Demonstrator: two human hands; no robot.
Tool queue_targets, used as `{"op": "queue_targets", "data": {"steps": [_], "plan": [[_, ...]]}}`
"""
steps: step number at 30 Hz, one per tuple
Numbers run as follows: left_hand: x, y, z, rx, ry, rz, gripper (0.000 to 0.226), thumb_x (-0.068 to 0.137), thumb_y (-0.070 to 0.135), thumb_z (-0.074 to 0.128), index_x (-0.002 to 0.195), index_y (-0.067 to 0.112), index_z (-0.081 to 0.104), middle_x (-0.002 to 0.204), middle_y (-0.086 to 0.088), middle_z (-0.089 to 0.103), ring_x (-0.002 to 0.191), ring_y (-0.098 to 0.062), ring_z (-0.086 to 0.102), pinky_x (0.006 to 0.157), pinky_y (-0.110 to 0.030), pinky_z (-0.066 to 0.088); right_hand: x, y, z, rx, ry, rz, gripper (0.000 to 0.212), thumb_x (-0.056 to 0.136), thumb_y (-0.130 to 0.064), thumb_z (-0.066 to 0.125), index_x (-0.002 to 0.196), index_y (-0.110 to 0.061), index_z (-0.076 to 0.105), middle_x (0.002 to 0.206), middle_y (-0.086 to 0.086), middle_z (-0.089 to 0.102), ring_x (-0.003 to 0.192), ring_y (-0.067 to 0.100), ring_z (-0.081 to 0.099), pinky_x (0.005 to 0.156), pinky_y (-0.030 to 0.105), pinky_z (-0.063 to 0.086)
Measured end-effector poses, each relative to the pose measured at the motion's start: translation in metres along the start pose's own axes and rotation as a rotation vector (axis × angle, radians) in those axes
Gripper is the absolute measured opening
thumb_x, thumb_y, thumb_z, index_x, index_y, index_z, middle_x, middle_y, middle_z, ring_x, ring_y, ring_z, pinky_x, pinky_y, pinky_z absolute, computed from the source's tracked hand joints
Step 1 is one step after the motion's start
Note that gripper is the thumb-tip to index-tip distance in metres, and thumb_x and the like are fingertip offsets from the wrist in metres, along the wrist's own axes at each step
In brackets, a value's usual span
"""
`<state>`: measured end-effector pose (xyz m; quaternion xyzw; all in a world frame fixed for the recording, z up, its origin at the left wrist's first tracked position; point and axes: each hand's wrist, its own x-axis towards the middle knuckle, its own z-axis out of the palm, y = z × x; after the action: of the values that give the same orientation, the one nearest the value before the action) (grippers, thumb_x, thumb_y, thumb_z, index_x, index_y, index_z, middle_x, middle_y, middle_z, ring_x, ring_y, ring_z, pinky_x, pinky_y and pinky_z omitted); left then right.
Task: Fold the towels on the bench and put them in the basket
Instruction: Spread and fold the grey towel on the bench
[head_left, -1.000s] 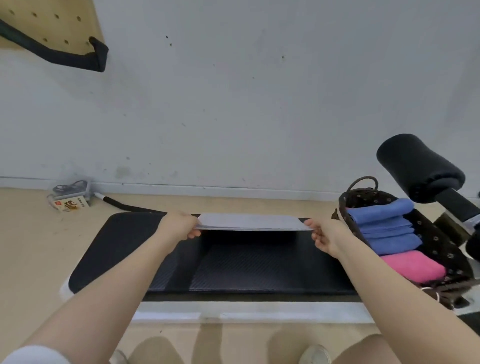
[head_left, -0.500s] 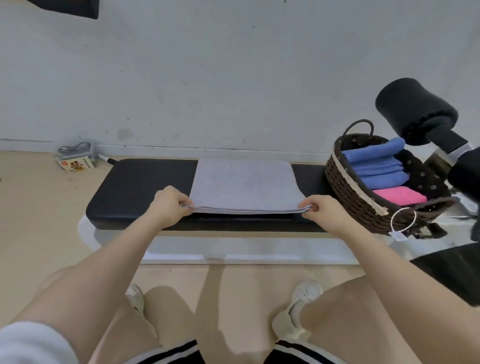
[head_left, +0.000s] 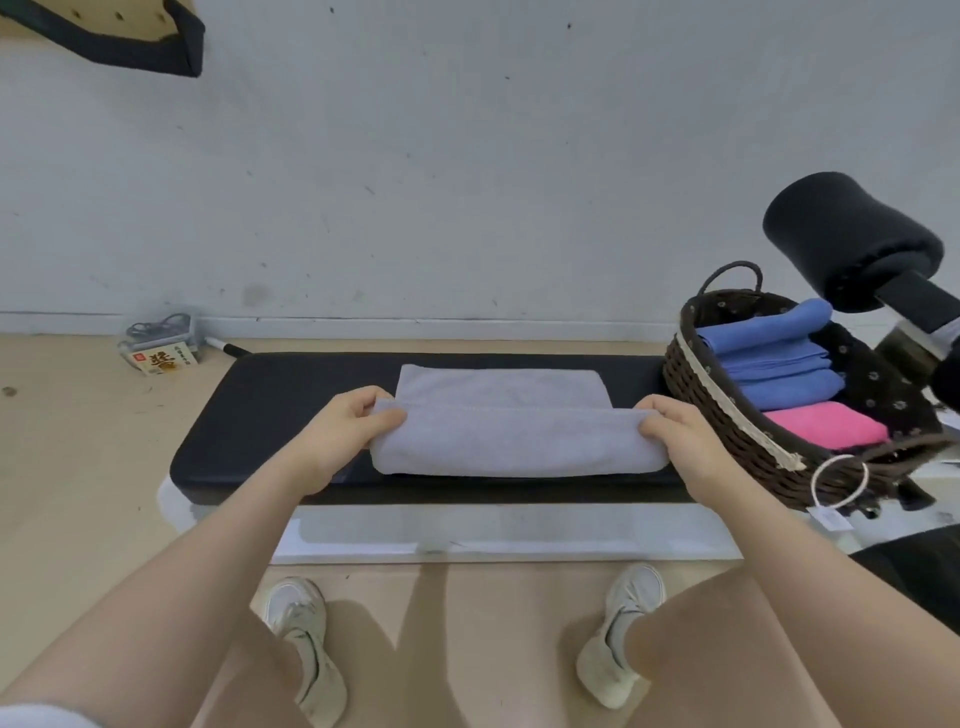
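The fingertips of both hands are tucked into the cloth and hard to make out. The left hand (head_left: 347, 423) pinches the left end of the pale grey terry towel (head_left: 511, 434), the right hand (head_left: 675, 428) pinches its right end, and the near half is folded over between them on the black padded bench (head_left: 270, 405). Just beyond the right hand stands the dark brown woven wicker basket (head_left: 727, 415), holding folded blue towels (head_left: 774, 358) and a folded pink towel (head_left: 826, 423); its far side is partly hidden by a black foam roller pad (head_left: 852, 236). Beyond the left hand, a small printed box (head_left: 161, 358) lies on the tan floor (head_left: 78, 441) against a scuffed white wall (head_left: 467, 182).
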<state>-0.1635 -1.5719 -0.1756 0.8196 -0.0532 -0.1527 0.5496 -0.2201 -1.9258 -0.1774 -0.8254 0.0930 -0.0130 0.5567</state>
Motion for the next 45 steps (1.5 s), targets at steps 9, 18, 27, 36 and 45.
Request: {"op": "queue_targets", "data": {"steps": [9, 18, 27, 36, 45], "plan": [[0.084, -0.016, 0.017, -0.217, 0.245, -0.081, 0.017, 0.094, 0.029, 0.052, 0.093, 0.014, 0.058, 0.092, -0.001, 0.066, 0.083, -0.017, 0.062, 0.072, -0.031, 0.050, 0.098, 0.005, 0.027, 0.020, 0.106, 0.235, 0.013, 0.084, -0.014, 0.046, 0.081, -0.009, 0.057, 0.081, 0.012, 0.051, 0.076, 0.024, 0.048, 0.070, 0.034, 0.037], [0.138, -0.023, 0.021, 0.426, 0.306, -0.026, 0.026, 0.098, 0.032, 0.037, 0.089, 0.008, 0.042, 0.072, -0.009, 0.055, 0.069, -0.028, 0.052, 0.059, -0.035, 0.037, 0.150, 0.009, 0.036, -0.172, 0.143, 0.389, 0.014, 0.086, -0.013, 0.046, 0.073, -0.010, 0.052, 0.070, 0.003, 0.048, 0.063, 0.018, 0.042, 0.058, 0.029, 0.032], [0.148, -0.029, 0.038, 0.804, 0.395, -0.059, 0.029, 0.100, 0.029, 0.028, 0.111, 0.006, 0.041, 0.085, -0.016, 0.060, 0.066, -0.029, 0.050, 0.057, -0.034, 0.037, 0.148, 0.031, 0.049, -0.422, 0.269, 0.225, 0.032, 0.095, -0.022, 0.039, 0.063, -0.016, 0.039, 0.066, 0.000, 0.045, 0.061, 0.017, 0.042, 0.053, 0.030, 0.031], [0.138, -0.030, 0.058, 1.139, 0.163, 0.567, 0.050, 0.077, 0.017, 0.028, 0.104, 0.006, 0.069, 0.130, -0.020, 0.057, 0.116, -0.041, 0.056, 0.093, -0.051, 0.045, 0.116, -0.014, 0.111, -0.763, 0.033, -0.288, 0.054, 0.097, -0.032, 0.017, 0.144, -0.013, 0.034, 0.155, 0.009, 0.026, 0.146, 0.028, 0.013, 0.118, 0.037, 0.009], [0.118, -0.044, 0.057, 1.015, 0.006, 0.096, 0.102, 0.063, 0.074, -0.004, 0.150, 0.020, 0.001, 0.158, -0.009, -0.008, 0.146, -0.020, -0.007, 0.117, -0.032, -0.004, 0.103, 0.013, 0.153, -1.005, -0.302, -0.197, 0.057, 0.097, -0.050, 0.016, 0.150, -0.032, 0.006, 0.160, -0.006, -0.004, 0.147, 0.014, -0.005, 0.117, 0.032, -0.005]]}}
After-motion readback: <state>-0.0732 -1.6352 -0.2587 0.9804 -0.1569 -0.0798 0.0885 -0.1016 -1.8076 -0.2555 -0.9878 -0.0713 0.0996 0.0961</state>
